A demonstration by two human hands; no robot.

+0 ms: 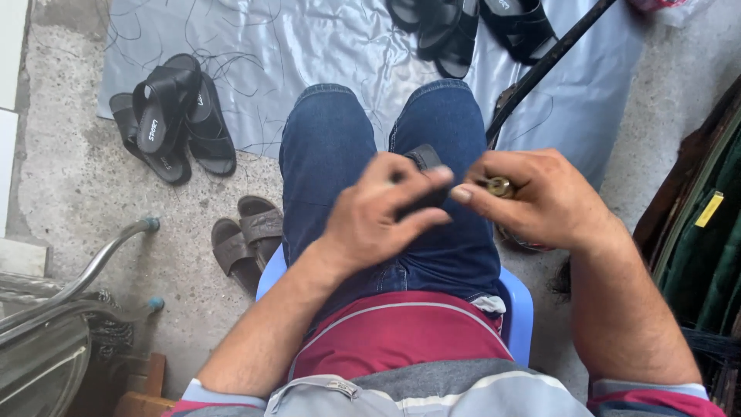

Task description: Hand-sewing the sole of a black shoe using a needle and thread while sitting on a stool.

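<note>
I sit on a blue plastic stool (pixel 519 309) with my jeans-clad knees in front of me. My left hand (pixel 378 216) is over my lap, its fingers closed on a black sandal strap piece (pixel 424 158) that shows partly behind them. My right hand (pixel 540 197) is just to the right, pinching a small brass-coloured tool (pixel 499 186) between thumb and fingers. The fingertips of both hands nearly touch above my right thigh.
Black sandals (pixel 174 123) lie piled on a grey plastic sheet (pixel 324 46) at upper left, more black sandals (pixel 471 27) at the top. A brown pair (pixel 247 239) lies on the concrete by my left leg. A metal frame (pixel 85 286) is at left, dark green goods (pixel 710 247) at right.
</note>
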